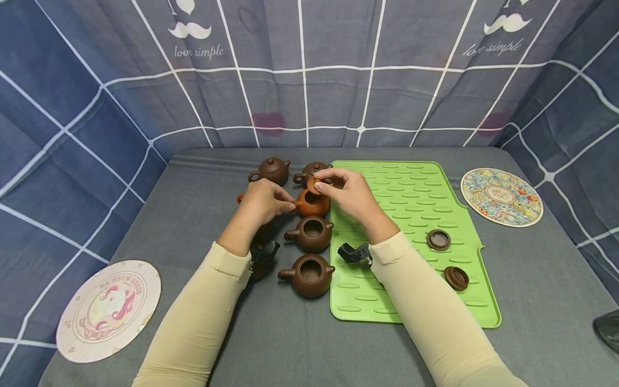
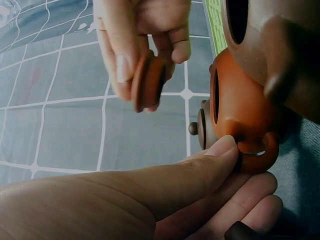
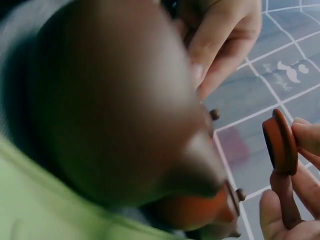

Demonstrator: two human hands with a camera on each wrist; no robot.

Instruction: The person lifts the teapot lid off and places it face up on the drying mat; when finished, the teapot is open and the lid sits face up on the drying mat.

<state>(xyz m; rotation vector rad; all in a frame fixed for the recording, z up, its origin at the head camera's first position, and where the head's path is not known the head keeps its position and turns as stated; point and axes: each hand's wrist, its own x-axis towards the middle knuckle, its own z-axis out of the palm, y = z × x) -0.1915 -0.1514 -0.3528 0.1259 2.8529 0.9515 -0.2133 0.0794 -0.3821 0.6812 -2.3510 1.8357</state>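
Observation:
An orange clay teapot (image 1: 314, 207) stands lidless in the column of pots at the mat's left edge. My left hand (image 1: 261, 203) pinches its handle (image 2: 265, 156) between thumb and fingers. Just above the pot's opening, my right hand (image 1: 357, 198) holds the matching orange lid (image 1: 312, 186), which is tilted on edge in both wrist views. Nearer to me are two lidless brown teapots, one (image 1: 310, 234) right in front of the orange one and another (image 1: 309, 276) closer still. My left hand and wrist partly hide more pots to the left.
Two lidded brown teapots (image 1: 273, 171) stand at the back. On the green mat (image 1: 411, 306) lie two brown lids, one (image 1: 438, 239) behind the other (image 1: 456, 278). Round patterned mats flank the work, one at left (image 1: 108, 312), one at right (image 1: 503, 196). A dark object (image 1: 607, 329) shows at the right edge.

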